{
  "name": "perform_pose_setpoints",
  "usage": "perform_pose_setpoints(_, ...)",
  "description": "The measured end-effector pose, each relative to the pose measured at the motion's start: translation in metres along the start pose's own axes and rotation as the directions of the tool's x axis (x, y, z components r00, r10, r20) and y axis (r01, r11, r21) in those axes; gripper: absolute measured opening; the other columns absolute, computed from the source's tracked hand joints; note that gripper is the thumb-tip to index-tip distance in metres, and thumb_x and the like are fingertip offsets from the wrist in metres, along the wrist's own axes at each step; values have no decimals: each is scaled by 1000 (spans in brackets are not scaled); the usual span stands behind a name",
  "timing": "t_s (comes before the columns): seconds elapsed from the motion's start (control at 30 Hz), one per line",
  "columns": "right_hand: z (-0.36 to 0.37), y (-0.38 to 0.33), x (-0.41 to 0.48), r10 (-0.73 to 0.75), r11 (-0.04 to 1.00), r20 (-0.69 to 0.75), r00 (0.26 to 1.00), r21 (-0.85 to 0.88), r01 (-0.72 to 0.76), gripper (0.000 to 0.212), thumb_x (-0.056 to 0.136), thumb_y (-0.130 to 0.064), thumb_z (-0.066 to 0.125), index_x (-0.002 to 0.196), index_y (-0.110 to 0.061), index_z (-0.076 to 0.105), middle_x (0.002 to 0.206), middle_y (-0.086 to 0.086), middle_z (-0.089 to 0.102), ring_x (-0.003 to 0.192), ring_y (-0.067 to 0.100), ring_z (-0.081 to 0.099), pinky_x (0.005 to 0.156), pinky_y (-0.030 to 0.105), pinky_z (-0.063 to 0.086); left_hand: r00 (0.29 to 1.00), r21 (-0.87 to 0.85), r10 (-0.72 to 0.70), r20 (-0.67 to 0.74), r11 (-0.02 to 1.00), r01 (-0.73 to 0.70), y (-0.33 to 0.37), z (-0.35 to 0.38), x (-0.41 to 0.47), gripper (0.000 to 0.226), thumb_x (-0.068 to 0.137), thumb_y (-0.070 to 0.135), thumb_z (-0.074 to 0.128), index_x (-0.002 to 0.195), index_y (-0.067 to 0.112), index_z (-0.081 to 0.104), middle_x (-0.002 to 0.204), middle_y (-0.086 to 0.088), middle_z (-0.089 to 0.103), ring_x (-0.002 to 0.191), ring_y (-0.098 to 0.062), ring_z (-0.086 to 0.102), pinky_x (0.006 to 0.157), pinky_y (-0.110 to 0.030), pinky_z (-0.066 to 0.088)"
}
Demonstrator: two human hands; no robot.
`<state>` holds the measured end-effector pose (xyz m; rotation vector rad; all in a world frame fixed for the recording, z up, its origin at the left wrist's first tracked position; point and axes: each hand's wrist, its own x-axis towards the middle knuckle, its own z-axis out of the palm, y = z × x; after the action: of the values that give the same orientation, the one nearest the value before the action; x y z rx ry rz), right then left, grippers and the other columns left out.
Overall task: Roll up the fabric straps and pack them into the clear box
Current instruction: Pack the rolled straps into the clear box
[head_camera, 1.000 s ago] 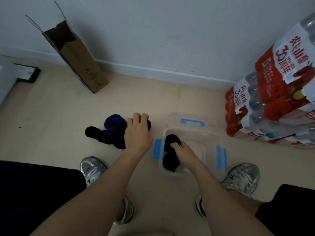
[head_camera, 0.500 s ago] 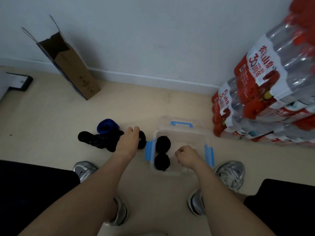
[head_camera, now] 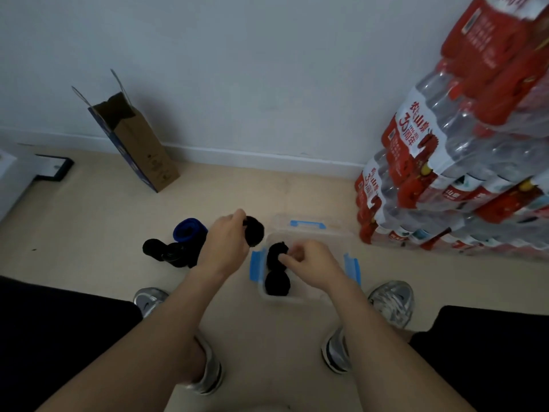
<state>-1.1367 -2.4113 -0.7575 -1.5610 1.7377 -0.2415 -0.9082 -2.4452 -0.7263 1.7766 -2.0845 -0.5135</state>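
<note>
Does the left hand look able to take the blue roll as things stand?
Probably not yet: the left hand grips a black roll. The blue roll lies uncovered right beside it.

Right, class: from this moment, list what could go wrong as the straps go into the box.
1. The left hand holds its black roll only at one edge; it could slip or unwind.
2. The right hand, pinching the far roll, crowds the clear box, so the hands may collide.
</note>
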Motion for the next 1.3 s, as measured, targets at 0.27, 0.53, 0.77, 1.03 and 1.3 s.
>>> perform_pose_setpoints(0.27, -3, -3, -20, -163, 977, -163, 973, -161, 137, 60, 75, -69, 66, 121, -34, 48, 109, -7, 68, 94, 27, 71, 69, 41, 54, 967, -308, 165, 192, 946, -100, 59, 17, -12, 14, 99, 10, 60, 109, 18, 68, 93, -2, 74, 84, -25, 67, 73, -27, 43)
perform_pose_setpoints(0.53, 5, 51, -21, 78, 991, 75, 994, -116, -69, 58, 86, -29, 85, 138, -21, 59, 134, 8, 64, 125, 30, 62, 102, 41, 55, 802, 281, -84, 592, 954, -108, 28, 49, -44, 95, 89, 35, 85, 158, 6, 27, 150, -17, 40, 128, -39, 56, 98, -47, 54)
perform_pose_setpoints(0.77, 18, 45, 0, 217, 970, 226, 950, 60, -236, 35, 92, -22, 78, 125, -11, 76, 121, 9, 74, 114, 28, 69, 103, 42, 58, 827, 343, -93, 555, 931, -125, 26, 56, -45, 97, 91, 33, 83, 161, 4, 23, 152, -15, 51, 124, -39, 65, 91, -48, 57)
perform_pose_setpoints(1.03, 43, 28, 6, 358, 927, 30, 933, -132, -351, 38, 81, -25, 90, 109, -8, 73, 114, 15, 73, 108, 35, 71, 86, 36, 59, 847, 365, -76, 527, 920, -144, 19, 60, -48, 100, 92, 37, 81, 164, 8, 18, 152, -12, 51, 113, -38, 69, 82, -45, 55)
perform_pose_setpoints(1.3, 33, 26, 15, 358, 913, 296, 886, -307, -267, 24, 99, -33, 71, 108, -14, 61, 131, 16, 66, 110, 32, 65, 81, 32, 48, 846, 309, 7, 534, 929, -203, 3, 50, -45, 84, 99, 59, 64, 162, 17, 26, 147, -9, 59, 113, -38, 69, 79, -44, 52)
